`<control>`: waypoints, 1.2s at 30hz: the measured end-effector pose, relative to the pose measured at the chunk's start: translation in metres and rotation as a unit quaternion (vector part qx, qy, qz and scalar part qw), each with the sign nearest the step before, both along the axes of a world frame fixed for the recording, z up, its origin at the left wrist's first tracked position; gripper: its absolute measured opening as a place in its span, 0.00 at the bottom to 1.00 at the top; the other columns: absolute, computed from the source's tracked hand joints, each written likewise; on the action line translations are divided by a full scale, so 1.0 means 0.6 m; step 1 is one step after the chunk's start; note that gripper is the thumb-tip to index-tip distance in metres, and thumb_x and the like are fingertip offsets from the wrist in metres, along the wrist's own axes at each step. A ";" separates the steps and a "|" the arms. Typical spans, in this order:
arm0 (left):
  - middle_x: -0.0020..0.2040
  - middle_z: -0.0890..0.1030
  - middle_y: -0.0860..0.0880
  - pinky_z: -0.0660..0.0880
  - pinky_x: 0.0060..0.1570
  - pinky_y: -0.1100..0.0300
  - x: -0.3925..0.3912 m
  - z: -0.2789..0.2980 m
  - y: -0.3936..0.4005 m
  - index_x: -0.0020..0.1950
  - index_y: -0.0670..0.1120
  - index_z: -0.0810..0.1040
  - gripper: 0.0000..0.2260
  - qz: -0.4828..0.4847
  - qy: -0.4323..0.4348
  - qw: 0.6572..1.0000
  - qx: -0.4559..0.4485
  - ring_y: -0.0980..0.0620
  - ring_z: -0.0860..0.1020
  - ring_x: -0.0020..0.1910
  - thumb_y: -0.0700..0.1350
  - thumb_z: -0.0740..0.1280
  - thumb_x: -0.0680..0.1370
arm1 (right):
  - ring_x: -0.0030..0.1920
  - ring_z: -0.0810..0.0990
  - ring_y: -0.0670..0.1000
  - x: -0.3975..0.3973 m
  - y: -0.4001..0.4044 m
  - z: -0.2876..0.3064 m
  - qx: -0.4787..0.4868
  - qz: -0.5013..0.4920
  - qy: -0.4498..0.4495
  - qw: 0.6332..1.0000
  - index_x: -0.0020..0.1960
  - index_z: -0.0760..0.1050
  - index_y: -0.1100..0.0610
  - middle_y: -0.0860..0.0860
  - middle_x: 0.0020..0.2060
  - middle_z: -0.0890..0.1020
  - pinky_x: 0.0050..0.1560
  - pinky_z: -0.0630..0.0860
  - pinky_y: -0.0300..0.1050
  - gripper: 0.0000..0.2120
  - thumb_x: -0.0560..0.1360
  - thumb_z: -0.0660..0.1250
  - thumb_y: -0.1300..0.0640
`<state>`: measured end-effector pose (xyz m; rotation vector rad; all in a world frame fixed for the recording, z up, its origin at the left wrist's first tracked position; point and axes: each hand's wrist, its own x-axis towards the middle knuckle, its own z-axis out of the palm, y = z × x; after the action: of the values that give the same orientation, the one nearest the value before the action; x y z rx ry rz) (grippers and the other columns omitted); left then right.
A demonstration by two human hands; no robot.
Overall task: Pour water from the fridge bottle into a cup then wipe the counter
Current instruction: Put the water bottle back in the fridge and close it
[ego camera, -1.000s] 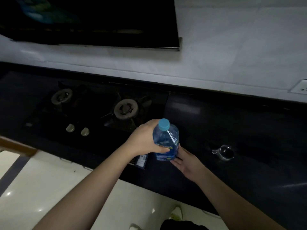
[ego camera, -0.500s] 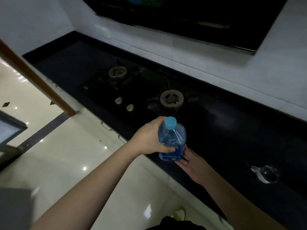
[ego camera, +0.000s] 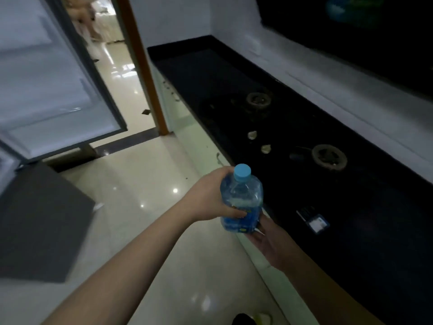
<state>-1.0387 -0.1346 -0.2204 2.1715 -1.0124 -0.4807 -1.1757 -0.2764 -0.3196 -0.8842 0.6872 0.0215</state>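
A blue-tinted water bottle (ego camera: 242, 200) with a light blue cap stands upright in mid-air over the floor, just off the counter's front edge. My left hand (ego camera: 208, 195) grips its side, thumb across the label. My right hand (ego camera: 269, 240) lies palm up under its base, fingers straight, supporting it. The black counter (ego camera: 351, 219) runs along the right. The cup is out of view.
A gas hob with two burners (ego camera: 329, 157) and two knobs (ego camera: 264, 148) is set into the counter. A small card (ego camera: 314, 221) lies near the counter edge. An open fridge door (ego camera: 46, 73) stands at the left, with a dark mat (ego camera: 39, 221) on the glossy floor and a doorway behind.
The view has swung left, away from the cup and towards the fridge. Both hands have kept hold of the bottle, which has come off the counter and now hangs over the floor.
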 end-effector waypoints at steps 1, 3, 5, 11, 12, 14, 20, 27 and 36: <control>0.56 0.75 0.59 0.73 0.52 0.65 0.005 0.004 0.032 0.67 0.56 0.69 0.37 0.018 0.002 1.000 -0.005 0.59 0.75 0.52 0.53 0.82 0.61 | 0.57 0.82 0.48 0.013 0.027 0.005 -0.004 0.015 0.001 1.000 0.62 0.77 0.52 0.49 0.58 0.83 0.60 0.76 0.47 0.13 0.82 0.59 0.51; 0.57 0.75 0.59 0.73 0.52 0.67 0.013 0.009 0.097 0.67 0.55 0.69 0.38 0.053 0.007 0.998 -0.015 0.59 0.75 0.53 0.52 0.82 0.61 | 0.57 0.82 0.48 0.039 0.081 0.011 -0.014 0.046 0.004 0.999 0.62 0.78 0.51 0.49 0.57 0.83 0.59 0.76 0.46 0.14 0.82 0.59 0.49; 0.57 0.76 0.59 0.74 0.51 0.68 0.020 0.014 0.162 0.68 0.55 0.70 0.38 0.084 0.009 0.996 -0.022 0.60 0.76 0.53 0.52 0.82 0.61 | 0.57 0.82 0.48 0.065 0.139 0.014 -0.017 0.076 0.002 0.997 0.62 0.78 0.51 0.48 0.57 0.83 0.63 0.74 0.49 0.14 0.82 0.58 0.49; 0.60 0.76 0.59 0.78 0.56 0.59 0.030 0.028 0.350 0.66 0.58 0.66 0.39 0.181 0.029 0.982 -0.056 0.59 0.77 0.56 0.52 0.82 0.60 | 0.57 0.82 0.47 0.125 0.302 0.030 -0.018 0.177 -0.016 0.984 0.63 0.77 0.51 0.48 0.58 0.83 0.66 0.72 0.50 0.15 0.82 0.58 0.48; 0.60 0.76 0.59 0.79 0.56 0.58 0.028 0.033 0.377 0.66 0.58 0.66 0.39 0.200 0.033 0.977 -0.064 0.60 0.77 0.57 0.52 0.82 0.60 | 0.56 0.82 0.47 0.133 0.327 0.037 -0.020 0.194 -0.018 0.981 0.62 0.77 0.51 0.48 0.57 0.83 0.65 0.72 0.50 0.14 0.82 0.58 0.49; 0.60 0.76 0.59 0.79 0.56 0.59 0.023 0.042 0.430 0.64 0.58 0.66 0.38 0.240 0.037 0.967 -0.079 0.61 0.77 0.58 0.52 0.83 0.61 | 0.56 0.83 0.48 0.148 0.372 0.051 -0.030 0.230 -0.022 0.972 0.61 0.78 0.51 0.48 0.55 0.84 0.64 0.73 0.50 0.14 0.81 0.59 0.48; 0.59 0.77 0.59 0.79 0.56 0.57 0.015 0.070 0.565 0.64 0.57 0.70 0.36 0.330 0.048 0.934 -0.128 0.61 0.78 0.57 0.49 0.83 0.60 | 0.57 0.82 0.51 0.192 0.479 0.092 -0.066 0.359 -0.037 0.930 0.62 0.76 0.50 0.49 0.55 0.84 0.62 0.74 0.50 0.17 0.82 0.54 0.45; 0.58 0.77 0.61 0.79 0.53 0.63 0.036 0.083 0.651 0.64 0.59 0.71 0.36 0.422 0.030 0.896 -0.136 0.63 0.78 0.56 0.49 0.83 0.61 | 0.57 0.82 0.51 0.276 0.557 0.106 -0.082 0.447 -0.062 0.889 0.65 0.74 0.52 0.49 0.57 0.83 0.64 0.74 0.53 0.19 0.83 0.52 0.47; 0.58 0.79 0.60 0.78 0.52 0.66 0.138 0.104 0.682 0.65 0.58 0.72 0.37 0.519 0.017 0.844 -0.136 0.64 0.79 0.54 0.47 0.84 0.60 | 0.56 0.83 0.52 0.444 0.605 0.117 -0.068 0.526 -0.063 0.845 0.67 0.73 0.53 0.50 0.57 0.83 0.62 0.76 0.52 0.20 0.82 0.54 0.45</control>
<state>-0.9561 0.2749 -0.1577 2.0688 0.2071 0.1462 -0.9093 0.0867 -0.2496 -1.3004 0.0052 0.9035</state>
